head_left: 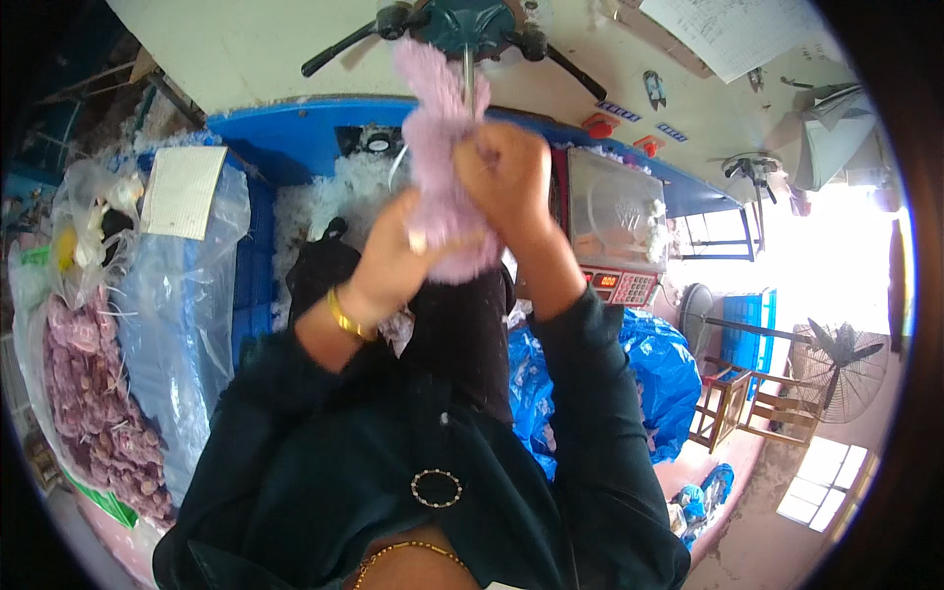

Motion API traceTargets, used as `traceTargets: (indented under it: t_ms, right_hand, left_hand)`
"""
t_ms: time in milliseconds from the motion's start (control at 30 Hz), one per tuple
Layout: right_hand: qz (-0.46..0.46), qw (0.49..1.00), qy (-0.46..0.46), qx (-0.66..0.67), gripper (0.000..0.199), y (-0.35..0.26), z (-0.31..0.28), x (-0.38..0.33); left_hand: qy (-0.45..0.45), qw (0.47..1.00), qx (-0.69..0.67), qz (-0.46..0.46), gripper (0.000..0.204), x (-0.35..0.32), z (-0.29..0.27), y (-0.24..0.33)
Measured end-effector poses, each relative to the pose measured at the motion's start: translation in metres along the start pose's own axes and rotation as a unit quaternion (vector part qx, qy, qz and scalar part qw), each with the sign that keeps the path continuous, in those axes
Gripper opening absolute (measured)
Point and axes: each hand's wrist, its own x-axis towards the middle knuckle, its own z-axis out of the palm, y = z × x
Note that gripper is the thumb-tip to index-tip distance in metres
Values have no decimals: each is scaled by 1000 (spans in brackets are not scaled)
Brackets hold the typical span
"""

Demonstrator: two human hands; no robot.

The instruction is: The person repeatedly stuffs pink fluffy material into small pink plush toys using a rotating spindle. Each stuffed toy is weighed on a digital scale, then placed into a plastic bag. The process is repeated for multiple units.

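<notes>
Head cam view, biggest stuff first. Pale worktable (236, 59) up top carried a dark green machine head (457, 28) with long black handles, and a metal tube (469, 84) came down from it right by the ear-like ends of the lavender plush (438, 187), which was up in front of the person's lap, between both hands. Couldn't tell whether the tube went into the fabric or just ran behind it. If it was inside, I reckon a crooked pull could've strained a seam or popped the plush off.

Left hand (388, 261) had its fingers wrapped round the lower part; right hand (503, 177) was curled tight against the other side, too blurry to show how much fabric it had pinched. Imo a lopsided grip might've twisted the thing. Gold bracelet (350, 315) on the left wrist could've snagged the fur, and the thin white loop (396, 169) beside the plush looked easy to catch too.

Containers, same order: big clear bag (28, 305) far left, packed with dusty pink plush pieces (93, 393). Blue trough (265, 133) under the table edge, holding loose white fluff (329, 197) that could've stuck to everything. Bulging blue bag (664, 379) on the right, contents unclear to me. Smaller clear bag (74, 202) upper left, with yellow and black bits showing.
</notes>
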Motion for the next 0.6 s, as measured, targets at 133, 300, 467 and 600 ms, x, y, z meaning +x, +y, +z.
traceTargets:
  t_ms: [133,300,467,600]
  right_hand:
    - [27,997,18,-63,26,12,17,39]
    - [17,998,11,-52,28,9,9,12]
    - [63,994,33,-81,27,0,19,41]
    - [74,995,-23,-61,24,-1,7,3]
  left_hand:
    - [8,995,-80,-67,34,53,-18,10]
    - [-6,991,-106,-84,37,7,-11,11]
    - [-29,958,-235,-161,34,56,-30,26]
    - [-72,973,-153,-156,38,23,-46,9]
